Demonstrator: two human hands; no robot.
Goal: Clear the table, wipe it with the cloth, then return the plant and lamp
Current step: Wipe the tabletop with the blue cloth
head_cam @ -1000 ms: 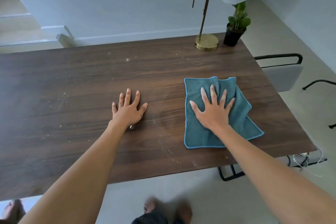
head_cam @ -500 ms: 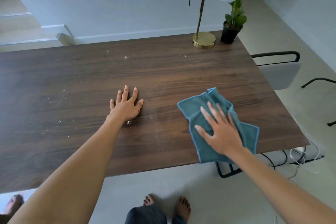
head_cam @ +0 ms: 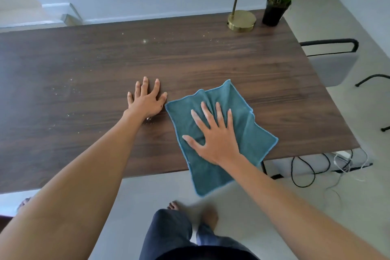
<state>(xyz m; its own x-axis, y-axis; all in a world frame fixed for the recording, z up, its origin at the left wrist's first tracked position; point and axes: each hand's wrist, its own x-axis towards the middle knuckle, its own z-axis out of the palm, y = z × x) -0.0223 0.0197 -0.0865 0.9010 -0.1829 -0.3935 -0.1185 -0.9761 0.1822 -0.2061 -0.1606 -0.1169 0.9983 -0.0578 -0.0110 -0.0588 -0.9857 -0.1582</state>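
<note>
Nearest to us, our legs in dark trousers (head_cam: pixel 168 236) and a bare foot (head_cam: pixel 207 214) stand on the pale floor just short of the table's near edge.

Our right hand (head_cam: pixel 215 137) lies flat, palm down, with all fingers spread wide; it grips nothing and simply presses on the teal-blue microfibre cloth with a lighter stitched border (head_cam: pixel 238 112). The cloth sits directly under that hand and spreads out on every side of it. Its far corner reaches beyond our fingertips, its right corner lies near the table's right end, and its near corner hangs past the near edge of the table, over the floor.

Our left hand (head_cam: pixel 146 101) is also open and flat, fingers splayed, palm resting on the bare wood and holding nothing. It lies just left of the cloth, with the thumb tip just beside the cloth's left corner; we cannot tell whether they touch.

Both hands rest on the long dark-brown wooden table (head_cam: pixel 84 82), which carries pale crumbs and specks (head_cam: pixel 144 41) to the left and toward the far side.

At the far right corner stand the brass lamp with a round disc base and thin stem (head_cam: pixel 241 20) and, just beside it to the right, the small green-leaved plant in a black pot (head_cam: pixel 274 11).

Past the table's right end we see a grey chair with a black metal frame (head_cam: pixel 331 63), and dark and white cables (head_cam: pixel 310 167) lie on the floor.
</note>
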